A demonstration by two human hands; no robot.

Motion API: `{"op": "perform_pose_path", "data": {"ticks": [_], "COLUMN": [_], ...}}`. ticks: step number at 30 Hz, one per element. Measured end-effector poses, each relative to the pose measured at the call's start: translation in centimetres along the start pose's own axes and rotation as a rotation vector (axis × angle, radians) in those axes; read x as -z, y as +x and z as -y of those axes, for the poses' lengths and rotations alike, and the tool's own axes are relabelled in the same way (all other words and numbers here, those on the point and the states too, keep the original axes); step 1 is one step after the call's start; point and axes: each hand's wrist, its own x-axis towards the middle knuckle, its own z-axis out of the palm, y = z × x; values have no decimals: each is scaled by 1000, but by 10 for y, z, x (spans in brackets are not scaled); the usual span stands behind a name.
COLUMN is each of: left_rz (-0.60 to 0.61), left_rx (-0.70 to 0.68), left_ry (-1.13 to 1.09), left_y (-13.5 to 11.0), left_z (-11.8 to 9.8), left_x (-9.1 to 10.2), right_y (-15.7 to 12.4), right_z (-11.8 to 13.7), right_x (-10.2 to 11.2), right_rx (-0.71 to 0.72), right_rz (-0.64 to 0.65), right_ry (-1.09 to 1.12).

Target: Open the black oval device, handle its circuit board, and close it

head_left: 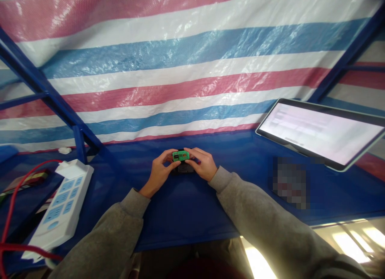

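Between my two hands, above the middle of the blue table, is a small green circuit board [181, 155] with dark and orange parts on its face. My left hand [162, 168] pinches its left end between thumb and fingers. At the right end, the thumb and fingers of my right hand [203, 162] close on it in the same way. Just below and behind the board shows a dark object [185, 168], partly covered by my hands; I cannot make out its kind.
A white power strip [64, 207] with a red cord [13, 199] lies at the left. A lit screen [321, 130] stands at the right, beside a pixelated patch. Blue metal posts [60, 102] and a striped plastic sheet [186, 70] bound the blue table [186, 215].
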Motion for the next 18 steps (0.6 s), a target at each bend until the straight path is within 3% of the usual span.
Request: {"op": "perform_pose_path", "data": {"ticks": [18], "left_rz": [22], "left_rx": [-12], "left_ry": [19], "left_y": [0], "left_z": [2], "left_x": [0], "right_y": [0], "right_z": [0], "right_x": [-1], "right_rx": [29], "right_rz": [-16], "right_ry": [-10]}}
